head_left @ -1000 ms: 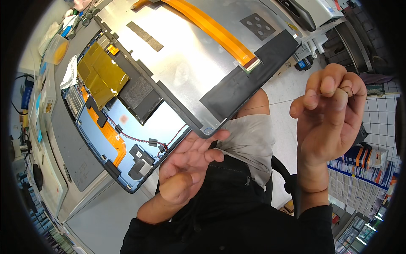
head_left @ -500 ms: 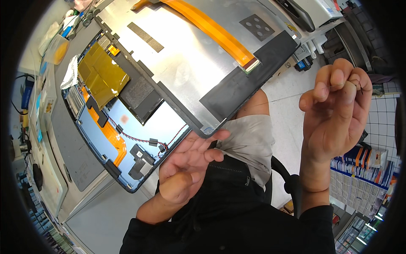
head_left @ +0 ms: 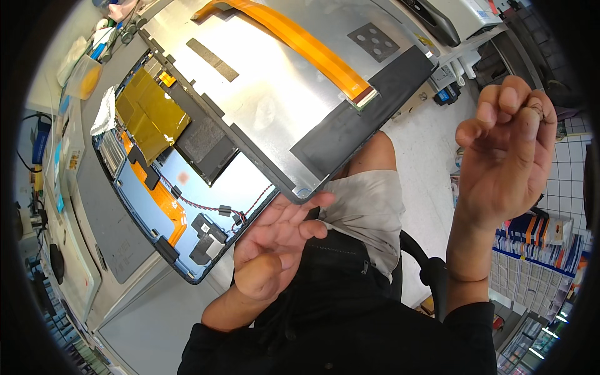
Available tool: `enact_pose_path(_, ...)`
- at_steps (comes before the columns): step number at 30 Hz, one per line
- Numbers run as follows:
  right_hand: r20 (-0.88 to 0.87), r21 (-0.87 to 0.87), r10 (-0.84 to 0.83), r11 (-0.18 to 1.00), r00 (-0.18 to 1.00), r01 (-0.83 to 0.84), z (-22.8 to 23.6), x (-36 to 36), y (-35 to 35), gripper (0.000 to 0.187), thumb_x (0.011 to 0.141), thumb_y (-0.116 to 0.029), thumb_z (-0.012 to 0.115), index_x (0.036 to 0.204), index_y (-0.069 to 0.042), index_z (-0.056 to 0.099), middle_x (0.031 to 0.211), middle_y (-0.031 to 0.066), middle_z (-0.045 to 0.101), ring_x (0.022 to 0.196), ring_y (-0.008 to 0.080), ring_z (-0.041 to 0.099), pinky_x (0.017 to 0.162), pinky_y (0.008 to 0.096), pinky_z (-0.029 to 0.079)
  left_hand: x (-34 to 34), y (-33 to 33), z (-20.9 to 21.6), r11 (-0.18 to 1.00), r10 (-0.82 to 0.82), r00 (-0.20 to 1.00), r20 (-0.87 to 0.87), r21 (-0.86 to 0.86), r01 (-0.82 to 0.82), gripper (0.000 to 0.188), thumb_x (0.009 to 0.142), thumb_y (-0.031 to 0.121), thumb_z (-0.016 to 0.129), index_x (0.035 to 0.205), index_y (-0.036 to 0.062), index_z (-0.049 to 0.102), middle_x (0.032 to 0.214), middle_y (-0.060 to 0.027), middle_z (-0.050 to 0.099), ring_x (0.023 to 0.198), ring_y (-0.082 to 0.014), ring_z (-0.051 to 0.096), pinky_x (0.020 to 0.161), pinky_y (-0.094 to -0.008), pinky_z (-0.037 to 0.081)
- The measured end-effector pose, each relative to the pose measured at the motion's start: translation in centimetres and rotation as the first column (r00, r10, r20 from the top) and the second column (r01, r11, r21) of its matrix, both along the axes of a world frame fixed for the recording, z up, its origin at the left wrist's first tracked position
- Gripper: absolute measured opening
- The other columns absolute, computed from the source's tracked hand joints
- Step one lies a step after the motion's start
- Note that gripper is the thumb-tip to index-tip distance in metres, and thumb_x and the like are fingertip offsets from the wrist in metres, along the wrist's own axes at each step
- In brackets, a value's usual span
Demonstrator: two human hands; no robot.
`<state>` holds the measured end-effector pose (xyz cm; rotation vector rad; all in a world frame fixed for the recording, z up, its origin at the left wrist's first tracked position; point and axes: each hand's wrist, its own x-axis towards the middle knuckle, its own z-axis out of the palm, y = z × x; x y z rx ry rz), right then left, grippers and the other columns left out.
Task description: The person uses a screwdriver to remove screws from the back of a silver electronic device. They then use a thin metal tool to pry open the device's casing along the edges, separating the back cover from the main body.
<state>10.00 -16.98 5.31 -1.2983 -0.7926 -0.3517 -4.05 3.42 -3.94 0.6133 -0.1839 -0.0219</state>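
An opened tablet-like device lies in front of me in two halves. Its blue inner housing [head_left: 250, 172] carries an orange flex ribbon, thin red wires and a battery [head_left: 147, 115] covered with yellow film. The silver-backed screen panel [head_left: 262, 94] rests tilted over the housing's right side, with a wide orange ribbon cable [head_left: 306, 47] on it. My left hand [head_left: 269, 240] is palm up at the panel's near corner, fingers loosely apart and partly under the edge. My right hand [head_left: 506, 156] is raised well to the right, fingertips pinched on a thin dark strand, hard to make out.
A grey mat [head_left: 122, 231] lies under the device on the bench. A clear container with something yellow [head_left: 90, 78] stands at the far left. A black handheld tool [head_left: 431, 22] lies at the far right. Shelves [head_left: 531, 275] of packages stand right, past the chair.
My right hand has moved slightly right and up, still pinched. The screen panel has shifted a little to the left. My left hand stays almost in place by its corner.
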Motion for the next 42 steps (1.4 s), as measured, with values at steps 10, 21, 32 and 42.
enact_pose_path(10,-0.371,0.000,0.022,1.000,0.928,-0.024,-9.5,-0.5,-2.9,0.020,0.100,-0.023,0.045,0.091,-0.006,0.039,0.075,0.0075,0.044,0.059,0.0158,0.047,0.052,0.0269,0.040,-0.1,-0.1,0.4,0.995,-0.006,0.982,-0.187,0.095,0.024,0.092,0.059,0.004,0.048,0.149,-0.0033,0.029,0.154,-0.0292,0.025,0.133,-0.0322,0.041,0.095,-0.0384,0.044)
enact_pose_path(21,0.047,-0.835,-0.267,0.518,0.963,0.184,-17.8,4.0,-2.6,0.014,0.088,-0.015,0.063,0.079,-0.005,0.061,0.068,0.0088,0.059,0.056,0.0216,0.058,0.050,0.0344,0.045,0.1,-1.0,-2.1,0.991,-0.077,0.989,-0.130,0.099,0.090,0.065,0.070,-0.007,0.041,0.135,-0.0021,0.047,0.148,-0.0277,0.037,0.134,-0.0299,0.042,0.099,-0.0330,0.041)
enact_pose_path(32,0.558,-0.609,-0.059,0.648,0.828,0.457,-3.5,-3.5,0.4,0.024,0.071,-0.013,0.078,0.094,-0.015,0.071,0.076,0.0006,0.052,0.058,0.0182,0.053,0.050,0.0303,0.042,0.8,-1.2,-1.7,0.988,-0.026,0.991,-0.129,0.149,0.046,0.063,0.070,-0.005,0.041,0.132,-0.0021,0.048,0.142,-0.0225,0.046,0.129,-0.0294,0.047,0.096,-0.0364,0.043)
enact_pose_path(42,0.645,-0.563,0.018,0.687,0.764,0.459,-2.8,-1.9,2.7,0.031,0.056,-0.017,0.073,0.085,-0.007,0.070,0.073,-0.0015,0.055,0.056,0.0126,0.048,0.048,0.0258,0.035,0.9,-1.1,-0.4,0.966,0.005,0.991,-0.132,0.258,0.029,0.076,0.068,-0.006,0.040,0.144,-0.0031,0.037,0.149,-0.0197,0.040,0.130,-0.0310,0.045,0.093,-0.0390,0.041)
